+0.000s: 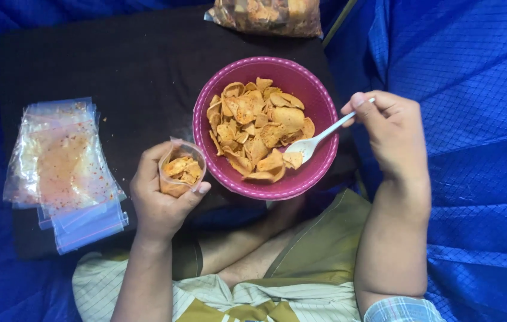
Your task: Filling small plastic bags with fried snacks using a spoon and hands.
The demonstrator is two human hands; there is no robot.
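Head view. Your left hand [161,194] is wrapped around a small clear plastic bag [182,170], fingers and thumb closed on its sides, mouth held open and facing up. The bag is partly filled with orange seasoned chips and sits just left of the bowl rim, not clearly touching it.

Your right hand [393,134] is closed on the handle end of a white plastic spoon [319,140], pinched between thumb and fingers. The spoon runs down and to the left from this hand, over the bowl rim; its head rests among the chips at the near right side of the bowl.

Between your two hands stands a round magenta plastic bowl [319,101] holding a heap of the same chips [256,125]. The bowl sits on a dark tabletop [116,65].

To the left of your left hand, well apart from the bowl, lies a stack of flat clear zip bags [62,167], empty, with red seasoning specks on them. Beyond the bowl, at the far edge of the tabletop, lies a large clear bag of chips [268,15], partly cut off by the frame. Blue sheeting [474,71] surrounds the tabletop, to the right of your right hand as well.
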